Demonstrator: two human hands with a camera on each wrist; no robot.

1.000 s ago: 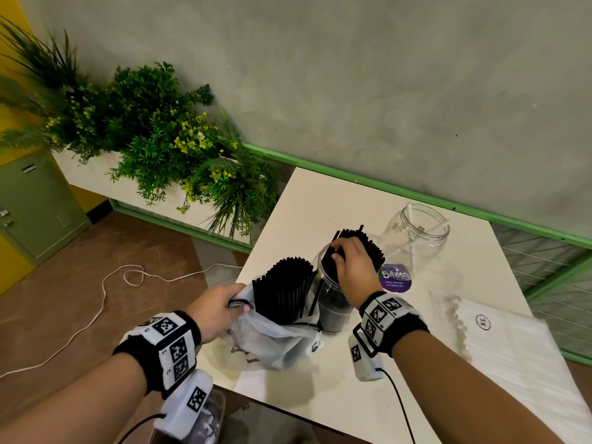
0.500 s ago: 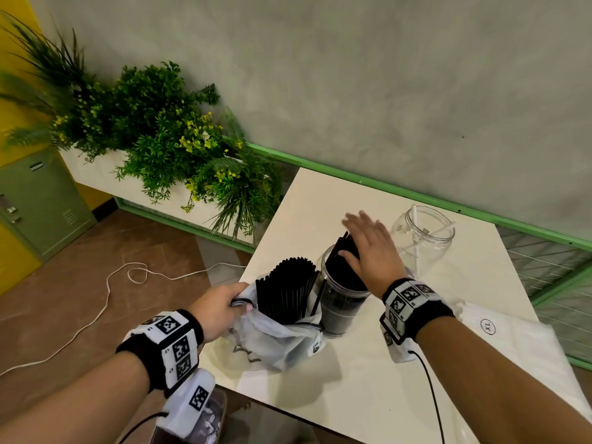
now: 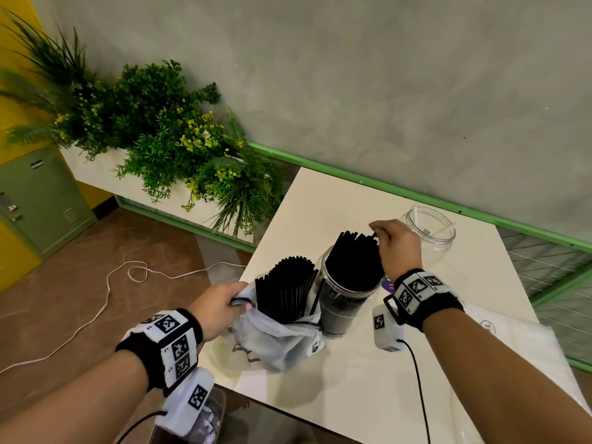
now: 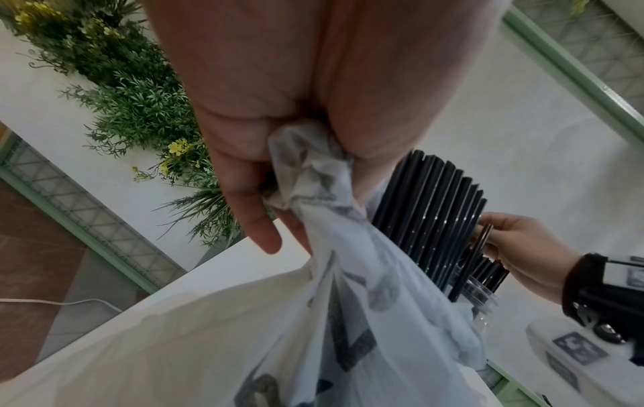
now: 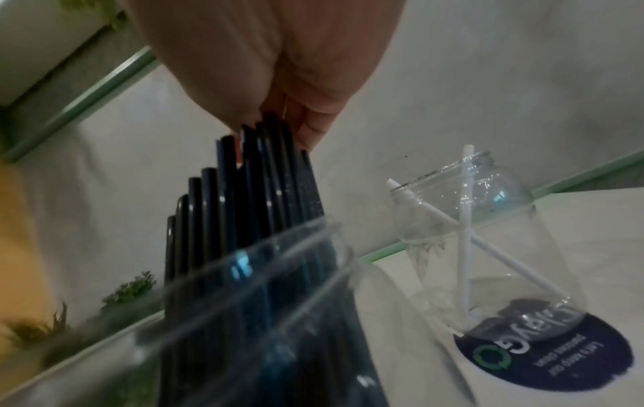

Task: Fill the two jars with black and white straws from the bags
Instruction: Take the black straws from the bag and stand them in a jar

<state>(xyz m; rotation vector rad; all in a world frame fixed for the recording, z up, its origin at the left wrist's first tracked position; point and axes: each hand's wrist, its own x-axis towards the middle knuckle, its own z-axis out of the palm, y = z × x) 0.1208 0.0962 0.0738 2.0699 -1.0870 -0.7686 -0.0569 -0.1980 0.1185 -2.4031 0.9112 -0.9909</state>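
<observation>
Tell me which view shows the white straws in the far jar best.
Right wrist: the white straws cross inside the clear far jar, seen whole. The head view shows only their tips at the rim. The left wrist view misses them.

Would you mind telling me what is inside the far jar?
The far jar holds two white straws, crossed and leaning on its wall; it is clear, so nothing else shows inside.

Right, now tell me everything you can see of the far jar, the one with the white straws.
The far jar is clear plastic, wide-mouthed with a threaded neck and no lid. It stands upright near the table's back edge, apart from the jar of black straws. It holds only two white straws, which cross and lean on the rim. Its base sits partly on a dark round sticker. Neither hand touches it; the right hand is in front of it.
</observation>
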